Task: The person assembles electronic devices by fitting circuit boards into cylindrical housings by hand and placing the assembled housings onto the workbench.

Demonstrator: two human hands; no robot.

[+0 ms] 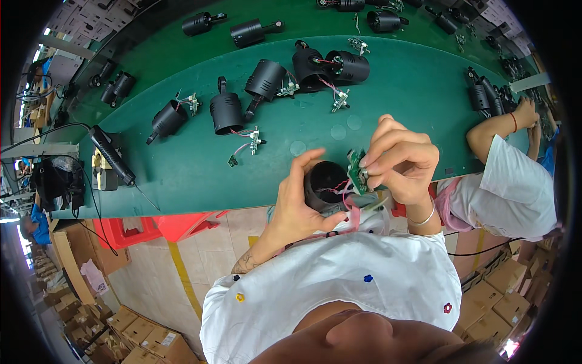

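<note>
Left hand wraps the black lamp housing just off the green table edge, open mouth tilted up toward the person – likely for access – while right hand pinches the small green circuit board upright beside it, wires trailing into the housing.

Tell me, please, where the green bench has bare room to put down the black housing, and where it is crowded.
Bare green table lies right of the wired board, up to the co-worker's arm. A second patch lies between the soldering iron and the small chip. Crowded: the black housings across the middle. The left hand holds the housing; the right hand a circuit board.
</note>
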